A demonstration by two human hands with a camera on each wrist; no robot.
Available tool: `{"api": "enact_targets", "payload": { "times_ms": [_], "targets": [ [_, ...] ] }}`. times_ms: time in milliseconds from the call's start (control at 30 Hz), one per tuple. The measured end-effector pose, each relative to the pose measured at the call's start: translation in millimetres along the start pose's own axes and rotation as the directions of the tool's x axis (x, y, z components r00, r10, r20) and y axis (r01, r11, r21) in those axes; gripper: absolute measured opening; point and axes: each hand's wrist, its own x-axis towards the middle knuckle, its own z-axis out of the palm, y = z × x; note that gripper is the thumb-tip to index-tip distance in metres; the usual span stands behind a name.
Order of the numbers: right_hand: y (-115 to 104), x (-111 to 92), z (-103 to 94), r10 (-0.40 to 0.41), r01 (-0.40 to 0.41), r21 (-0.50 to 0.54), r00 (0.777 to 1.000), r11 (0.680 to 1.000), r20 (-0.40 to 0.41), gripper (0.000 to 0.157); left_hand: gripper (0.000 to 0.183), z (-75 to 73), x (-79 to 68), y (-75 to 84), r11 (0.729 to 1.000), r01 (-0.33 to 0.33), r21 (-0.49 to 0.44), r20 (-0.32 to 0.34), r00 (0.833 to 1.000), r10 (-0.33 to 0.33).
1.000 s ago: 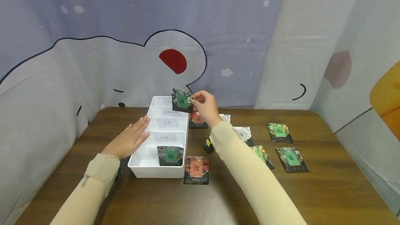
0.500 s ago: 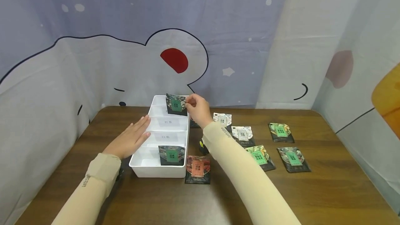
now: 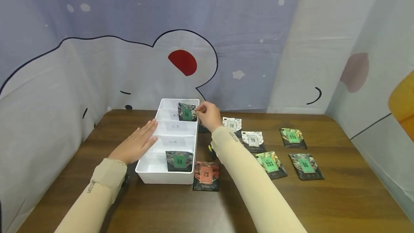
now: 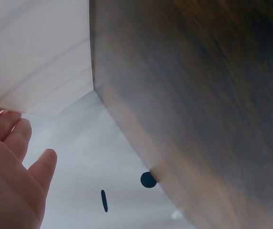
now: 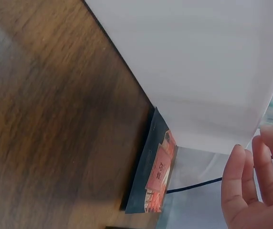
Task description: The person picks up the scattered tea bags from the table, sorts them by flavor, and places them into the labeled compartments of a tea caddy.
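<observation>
My right hand [image 3: 209, 115] pinches the right edge of a dark tea sachet [image 3: 187, 112] with a green label. The sachet sits partly down in the second compartment from the back of a white divided tray [image 3: 164, 178]. In the right wrist view, my right hand [image 5: 256, 191] is beside the tray's side wall [image 5: 198, 62]. My left hand [image 3: 136, 142] lies with straight fingers along the tray's left rim. Another green-labelled sachet [image 3: 179, 161] leans in the front compartment. Printed labels mark the dividers.
A red sachet [image 3: 206, 176] lies by the tray's front right corner; another red sachet [image 5: 156, 167] is behind my right hand. Two white sachets [image 3: 253, 141] and several green ones [image 3: 271, 164] are spread to the right. A patterned curtain [image 3: 245, 64] hangs behind the table.
My right hand has brought the pinched sachet down from above the tray into the compartment second from the back. The left hand has stayed on the rim.
</observation>
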Motion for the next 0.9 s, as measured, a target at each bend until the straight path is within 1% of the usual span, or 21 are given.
{"api": "enact_targets", "payload": {
  "times_ms": [100,333,400,500,567,667,767,833,900],
  "targets": [
    [0.9,-0.4,-4.1,0.014,-0.014,0.012,1.000,1.000,-0.001,0.005,0.070,0.2,0.0,0.2,1.000,-0.001,-0.002,0.003,1.000,0.001],
    [-0.8,-6.0,-17.2,-0.008,0.007,-0.095,1.000,0.995,-0.009,0.008,0.069,-0.5,0.0,0.0,1.000,-0.001,-0.003,-0.001,1.000,0.001],
    [-1.3,-8.8,-20.7,-0.006,0.007,-0.065,1.000,0.998,0.016,0.009,0.068,-0.7,0.0,-0.3,1.000,0.000,0.000,-0.003,1.000,0.000],
    [-2.9,-15.3,-26.1,-0.003,0.002,0.005,0.997,1.000,0.075,0.010,0.068,-0.8,-0.3,-0.7,1.000,-0.001,0.001,-0.001,1.000,0.001],
    [-3.2,-21.1,-30.1,-0.012,0.012,0.003,0.993,1.000,0.120,0.010,0.068,-0.9,-0.1,-1.1,1.000,-0.003,0.000,-0.001,1.000,0.003],
    [-1.1,-30.5,-36.8,-0.046,0.065,-0.102,0.983,0.993,0.176,0.008,0.068,-1.1,0.1,-1.3,1.000,-0.013,-0.011,-0.004,1.000,0.013],
    [3.8,-41.1,-43.1,-0.076,0.126,-0.206,0.969,0.970,0.234,0.007,0.068,-1.3,0.5,-1.3,1.000,-0.021,-0.022,-0.004,1.000,0.021],
    [7.5,-48.8,-46.3,-0.077,0.145,-0.240,0.959,0.960,0.271,0.005,0.068,-1.4,0.6,-1.5,1.000,-0.018,-0.021,-0.001,1.000,0.018],
    [11.9,-57.2,-49.9,-0.066,0.146,-0.251,0.951,0.957,0.301,0.006,0.068,-1.3,1.4,-0.9,1.000,-0.014,-0.023,0.006,1.000,0.014]
  ]
}}
